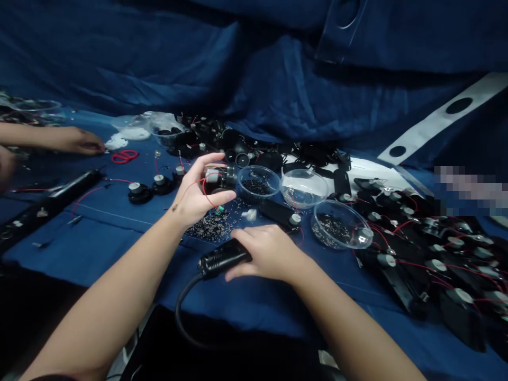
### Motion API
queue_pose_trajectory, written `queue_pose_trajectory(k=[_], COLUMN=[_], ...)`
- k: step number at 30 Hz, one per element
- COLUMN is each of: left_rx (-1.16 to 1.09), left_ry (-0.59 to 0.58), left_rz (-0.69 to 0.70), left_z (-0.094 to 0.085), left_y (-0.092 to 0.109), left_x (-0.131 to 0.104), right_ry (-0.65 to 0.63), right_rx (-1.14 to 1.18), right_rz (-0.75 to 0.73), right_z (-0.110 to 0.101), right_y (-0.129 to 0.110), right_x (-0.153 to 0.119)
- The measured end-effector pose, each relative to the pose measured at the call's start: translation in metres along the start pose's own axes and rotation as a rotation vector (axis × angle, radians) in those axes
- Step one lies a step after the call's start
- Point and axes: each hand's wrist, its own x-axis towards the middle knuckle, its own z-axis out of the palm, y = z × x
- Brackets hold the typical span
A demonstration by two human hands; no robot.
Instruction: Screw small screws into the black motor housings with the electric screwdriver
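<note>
Held between the thumb and fingers of my left hand (198, 193) is a black round part (227, 177) with a whitish motor-like piece and a red wire. A small green piece (219, 210) hangs at the wire's end. My right hand (265, 251) is wrapped round a black corded tool (224, 258), whose cord curves down at the left. Small screws (210, 226) lie in a loose pile between my hands. Just right of the round part stands a clear bowl (257, 182) with dark screws. A small white piece (250, 214) lies beside the pile.
Two more clear bowls (305, 189) (341, 225) stand at the right. Many black parts with red wires (436, 264) cover the right side. Black round parts (138, 193) lie at the left, near a long black bar (51, 206). Another person's hand (85, 142) reaches in at the left.
</note>
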Motion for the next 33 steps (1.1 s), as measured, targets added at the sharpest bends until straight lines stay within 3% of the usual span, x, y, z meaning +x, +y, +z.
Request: queue_pose_trajectory(k=[5,9,12,15,18,20,23,26,29,33], left_rx=[0.198,0.552,0.638,0.665,0.716,0.688,0.475,0.168,-0.141,-0.397], left_ry=[0.078,0.126,0.137,0.132,0.115,0.146,0.211,0.2,0.09,0.054], left_rz=[0.13,0.281,0.351,0.356,0.341,0.353,0.381,0.232,0.076,0.077], left_z=[0.015,0.02,0.021,0.021,0.023,0.024,0.028,0.029,0.029,0.03], left_y=[0.006,0.014,0.018,0.017,0.016,0.015,0.014,0.01,0.005,0.003], left_x=[-0.01,-0.017,-0.022,-0.029,-0.035,-0.037,-0.036,-0.032,-0.028,-0.025], right_ry=[-0.077,-0.054,-0.025,0.055,0.243,0.368,0.492,0.552,0.344,-0.049], right_rx=[-0.119,-0.014,0.114,0.252,0.276,0.24,0.174,0.093,-0.119,-0.382], right_rz=[0.014,-0.015,-0.035,-0.057,0.009,0.085,0.181,0.258,0.405,0.636], right_z=[0.02,0.019,0.012,0.008,0.01,0.012,0.007,-0.006,-0.019,-0.029], right_y=[0.004,0.007,0.008,0.011,0.017,0.023,0.032,0.041,0.045,0.045], right_x=[0.003,0.005,0.007,0.007,0.005,0.004,0.003,-0.002,-0.008,-0.012])
